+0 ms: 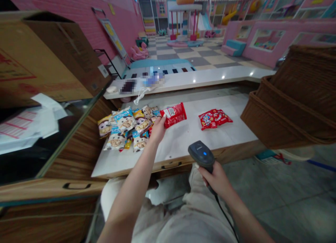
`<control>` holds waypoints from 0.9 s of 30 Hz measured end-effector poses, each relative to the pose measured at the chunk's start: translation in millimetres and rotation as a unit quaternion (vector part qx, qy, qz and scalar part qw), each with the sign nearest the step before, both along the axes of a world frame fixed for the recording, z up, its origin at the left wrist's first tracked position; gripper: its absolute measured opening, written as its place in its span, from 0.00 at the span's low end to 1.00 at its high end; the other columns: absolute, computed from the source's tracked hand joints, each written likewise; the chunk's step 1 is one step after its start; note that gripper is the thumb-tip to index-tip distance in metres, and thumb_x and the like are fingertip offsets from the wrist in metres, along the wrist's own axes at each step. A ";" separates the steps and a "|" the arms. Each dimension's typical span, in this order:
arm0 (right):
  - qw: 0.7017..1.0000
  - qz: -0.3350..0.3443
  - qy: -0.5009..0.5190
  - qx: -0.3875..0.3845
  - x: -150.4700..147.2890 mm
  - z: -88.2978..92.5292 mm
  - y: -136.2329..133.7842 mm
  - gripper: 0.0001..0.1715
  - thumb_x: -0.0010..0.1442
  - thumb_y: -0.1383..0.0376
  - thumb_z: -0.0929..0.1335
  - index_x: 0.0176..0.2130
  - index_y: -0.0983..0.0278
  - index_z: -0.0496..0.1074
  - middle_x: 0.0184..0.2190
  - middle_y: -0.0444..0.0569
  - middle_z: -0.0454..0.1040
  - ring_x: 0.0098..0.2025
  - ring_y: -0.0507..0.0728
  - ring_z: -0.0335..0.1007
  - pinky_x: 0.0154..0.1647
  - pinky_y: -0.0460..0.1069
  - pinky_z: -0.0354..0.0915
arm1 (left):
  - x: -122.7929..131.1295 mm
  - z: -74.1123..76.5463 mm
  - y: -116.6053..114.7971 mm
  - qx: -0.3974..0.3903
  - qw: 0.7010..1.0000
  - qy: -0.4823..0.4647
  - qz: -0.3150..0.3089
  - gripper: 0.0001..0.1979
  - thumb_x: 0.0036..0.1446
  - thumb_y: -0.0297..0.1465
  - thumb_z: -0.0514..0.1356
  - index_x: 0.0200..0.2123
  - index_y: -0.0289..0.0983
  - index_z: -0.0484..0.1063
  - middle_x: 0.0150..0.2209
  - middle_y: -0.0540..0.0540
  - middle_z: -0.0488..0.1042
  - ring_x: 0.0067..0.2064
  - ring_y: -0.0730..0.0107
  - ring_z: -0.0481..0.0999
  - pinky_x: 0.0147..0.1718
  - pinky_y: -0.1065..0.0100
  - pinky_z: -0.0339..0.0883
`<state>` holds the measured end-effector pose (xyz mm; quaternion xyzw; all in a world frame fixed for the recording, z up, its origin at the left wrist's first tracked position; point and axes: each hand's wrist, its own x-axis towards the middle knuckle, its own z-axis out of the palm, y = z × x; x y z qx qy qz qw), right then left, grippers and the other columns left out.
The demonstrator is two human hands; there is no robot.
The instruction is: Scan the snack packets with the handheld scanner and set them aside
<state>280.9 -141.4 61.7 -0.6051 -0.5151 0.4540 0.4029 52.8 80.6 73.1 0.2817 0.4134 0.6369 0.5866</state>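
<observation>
My left hand (158, 129) grips a red snack bag (176, 115) by its left end, just above the white desk top. The bag's printed back, with a pale label panel, faces up. In my right hand (216, 176) is a dark handheld barcode scanner (201, 154) with a lit blue light, its cable trailing down past my leg. Close by my left hand, several blue and yellow snack bags (123, 120) lie heaped at the desk's left. Another red snack bag (214, 119) rests flat on the right part of the desk, apart from both hands.
A large cardboard box (49, 57) and white papers (28, 124) are at the left. Stacked wicker baskets (294, 99) stand at the right. A raised white ledge (210, 74) runs along the back, with a white cable (140, 96) on it. A drawer handle (171, 165) is below the desk edge.
</observation>
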 end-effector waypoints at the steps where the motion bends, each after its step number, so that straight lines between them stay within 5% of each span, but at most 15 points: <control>1: 1.000 0.001 0.002 0.000 -1.6 -1.2 -0.3 0.23 0.60 0.45 0.74 0.25 0.54 0.69 0.13 0.41 0.68 0.15 0.57 0.67 0.20 0.49 0.63 | 4.3 -10.9 -16.4 -0.024 0.999 -0.028 -0.014 0.07 0.65 0.32 0.72 0.44 0.39 0.80 0.49 0.40 0.89 0.64 0.47 0.85 0.69 0.48 0.75; 4: 1.000 0.005 0.001 0.003 -6.7 -2.9 -0.4 0.20 0.59 0.46 0.74 0.26 0.54 0.69 0.13 0.40 0.68 0.14 0.57 0.67 0.19 0.49 0.63 | 11.8 -41.3 -54.3 -0.089 0.994 -0.062 -0.029 0.05 0.64 0.30 0.72 0.40 0.38 0.80 0.45 0.40 0.89 0.63 0.49 0.87 0.69 0.49 0.76; 8: 1.000 0.011 -0.006 0.002 -13.9 -2.6 1.8 0.19 0.58 0.47 0.74 0.27 0.53 0.68 0.13 0.40 0.68 0.15 0.57 0.68 0.20 0.49 0.64 | 13.2 -63.3 -72.5 -0.101 0.992 -0.079 -0.020 0.09 0.62 0.32 0.76 0.39 0.39 0.79 0.45 0.42 0.90 0.64 0.49 0.86 0.69 0.48 0.76; 20: 1.000 0.016 -0.001 0.010 -28.6 5.6 8.5 0.17 0.59 0.48 0.72 0.28 0.54 0.68 0.12 0.38 0.67 0.15 0.56 0.68 0.20 0.48 0.64 | 6.7 -61.8 -76.9 -0.073 0.994 -0.075 -0.045 0.05 0.66 0.32 0.71 0.44 0.41 0.81 0.56 0.39 0.89 0.72 0.47 0.80 0.75 0.47 0.70; 27: 1.000 0.014 0.000 0.018 -28.2 6.4 8.5 0.17 0.58 0.49 0.72 0.27 0.53 0.68 0.12 0.39 0.67 0.15 0.57 0.69 0.20 0.49 0.64 | 6.1 -65.6 -74.8 -0.091 0.992 -0.081 -0.036 0.07 0.66 0.32 0.71 0.47 0.39 0.81 0.53 0.38 0.89 0.67 0.52 0.84 0.72 0.51 0.74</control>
